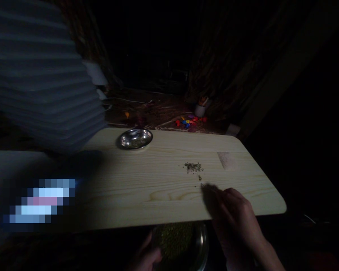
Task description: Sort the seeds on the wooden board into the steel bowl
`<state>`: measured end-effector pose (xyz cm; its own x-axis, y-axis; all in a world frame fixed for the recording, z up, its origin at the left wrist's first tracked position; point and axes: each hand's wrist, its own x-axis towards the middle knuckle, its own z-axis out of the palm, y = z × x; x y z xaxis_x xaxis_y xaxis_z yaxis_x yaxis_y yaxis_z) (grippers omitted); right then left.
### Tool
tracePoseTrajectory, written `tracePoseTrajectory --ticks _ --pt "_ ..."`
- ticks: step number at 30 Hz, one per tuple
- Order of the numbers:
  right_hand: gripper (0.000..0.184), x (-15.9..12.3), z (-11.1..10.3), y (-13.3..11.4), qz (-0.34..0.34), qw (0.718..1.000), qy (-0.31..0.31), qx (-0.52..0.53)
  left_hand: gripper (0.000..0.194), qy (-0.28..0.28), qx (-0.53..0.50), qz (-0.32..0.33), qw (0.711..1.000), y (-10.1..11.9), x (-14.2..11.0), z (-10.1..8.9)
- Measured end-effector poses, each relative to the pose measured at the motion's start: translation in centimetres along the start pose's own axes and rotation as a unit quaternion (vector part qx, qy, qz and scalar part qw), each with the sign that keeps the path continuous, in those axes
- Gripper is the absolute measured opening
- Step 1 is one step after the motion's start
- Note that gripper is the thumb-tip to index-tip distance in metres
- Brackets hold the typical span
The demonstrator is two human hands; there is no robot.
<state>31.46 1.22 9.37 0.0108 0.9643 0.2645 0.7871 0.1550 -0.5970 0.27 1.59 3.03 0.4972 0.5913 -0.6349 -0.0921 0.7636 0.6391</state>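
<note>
My right hand (231, 214) rests at the near edge of a light wooden board (158, 180). Its fingers reach toward a small heap of green seeds (193, 167) and are smeared by motion. Below the board's edge my left hand (147, 256) grips the rim of a metal bowl (197, 244) filled with green seeds. A small steel dish (135, 138) sits at the board's far left.
A large striped fabric shape (36, 75) fills the upper left. On the dark floor beyond the board lie colourful small toys (189, 121), a white cup (199, 110) and white cables (127, 100). A blurred bright patch (42, 201) lies at the left.
</note>
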Motion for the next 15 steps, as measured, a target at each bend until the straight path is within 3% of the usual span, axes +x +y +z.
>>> tracePoseTrajectory --ticks 5,9,15 --pt "0.036 0.6 1.4 -1.0 -0.016 1.000 -0.025 0.008 0.087 0.014 -0.019 0.009 1.000 -0.5 0.6 0.1" --pt "0.032 0.3 1.0 -2.0 -0.043 0.997 -0.064 0.027 0.093 0.011 -0.031 0.012 0.999 -0.6 0.4 0.2" --pt "0.024 1.4 -0.6 0.9 -0.007 1.000 0.007 0.018 0.086 0.048 -0.028 0.020 0.998 -1.0 0.5 0.5"
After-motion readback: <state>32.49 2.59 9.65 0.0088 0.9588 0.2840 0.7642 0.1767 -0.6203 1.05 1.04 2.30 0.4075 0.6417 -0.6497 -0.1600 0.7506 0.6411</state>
